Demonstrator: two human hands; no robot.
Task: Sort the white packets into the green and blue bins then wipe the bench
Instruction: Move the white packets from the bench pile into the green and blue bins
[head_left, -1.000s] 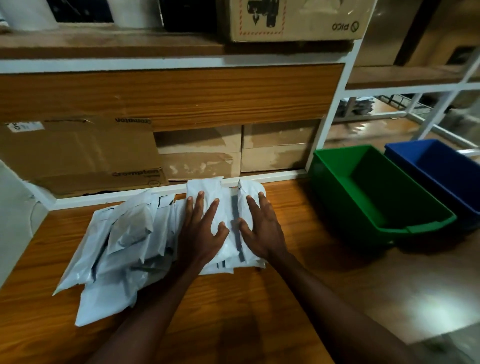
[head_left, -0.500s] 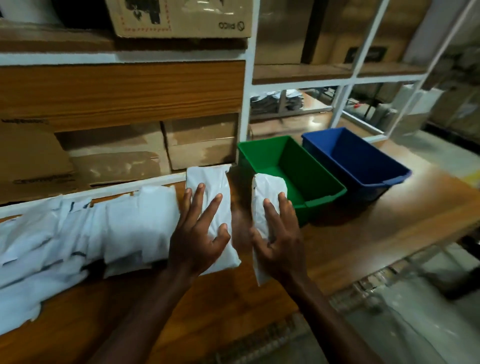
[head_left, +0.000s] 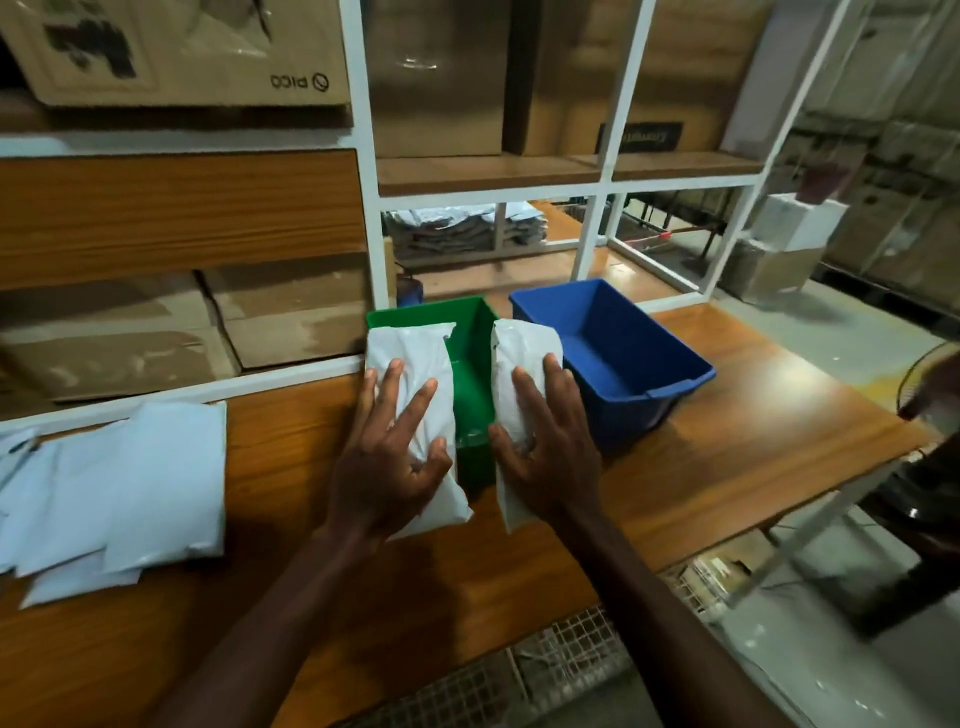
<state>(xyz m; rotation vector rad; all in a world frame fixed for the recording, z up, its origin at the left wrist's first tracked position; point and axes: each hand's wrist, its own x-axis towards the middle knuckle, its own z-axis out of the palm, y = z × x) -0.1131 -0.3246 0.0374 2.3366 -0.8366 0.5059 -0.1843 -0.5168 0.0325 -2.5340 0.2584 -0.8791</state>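
My left hand (head_left: 387, 457) grips a white packet (head_left: 410, 348) over the left rim of the green bin (head_left: 474, 374). My right hand (head_left: 545, 447) grips a second white packet (head_left: 522, 348) over the gap between the green bin and the blue bin (head_left: 623, 358). Both packets partly hide the green bin, and the blue bin looks empty inside. A pile of white packets (head_left: 119, 493) lies on the wooden bench (head_left: 291, 431) at the left.
Cardboard boxes (head_left: 280, 312) fill the white-framed shelf behind the bench. Folded grey packets (head_left: 457, 234) sit on a shelf behind the bins. The bench front edge runs near a metal grating (head_left: 519, 670) on the floor. A fan (head_left: 930, 384) stands at the right.
Both hands have carried a packet each to the right, away from the pile, up to the bins. The view has swung right with them.
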